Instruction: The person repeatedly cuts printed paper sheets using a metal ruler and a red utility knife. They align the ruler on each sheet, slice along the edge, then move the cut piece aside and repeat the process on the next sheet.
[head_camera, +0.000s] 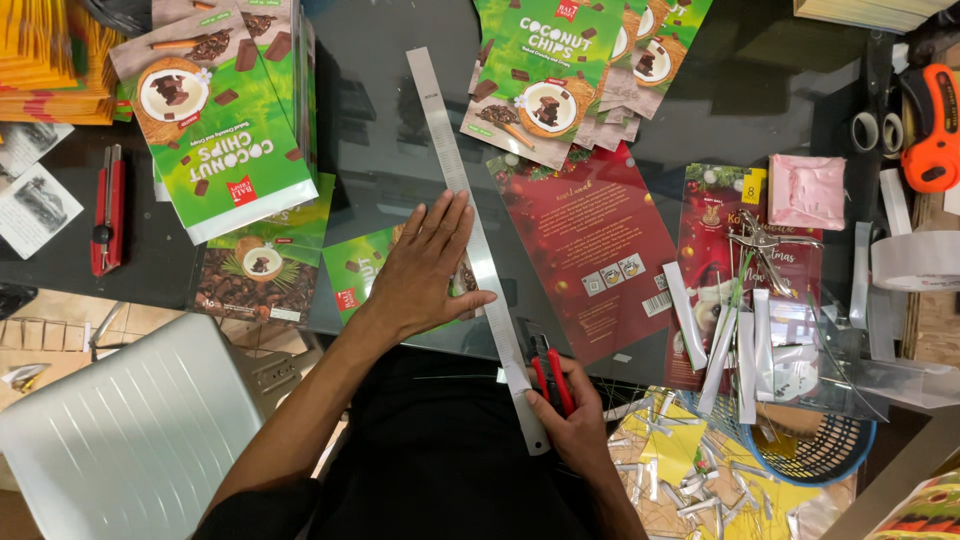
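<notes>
My left hand (428, 268) lies flat with fingers spread on a green printed sheet (362, 275), its thumb and fingertips against a long steel ruler (470, 225). The ruler runs diagonally from the far middle of the dark glass table (760, 90) down to its near edge. My right hand (572, 420) grips a red and black utility knife (549, 375) right beside the ruler's near end. A dark red printed card (590, 245) lies just right of the ruler.
Stacks of green snack pouches lie at far left (215, 120) and far middle (560, 70). A second red cutter (107, 210) sits at left. At right are tape rolls (915, 262), an orange tool (932, 128), a pink packet (806, 190) and a blue basket (820, 450) of scraps.
</notes>
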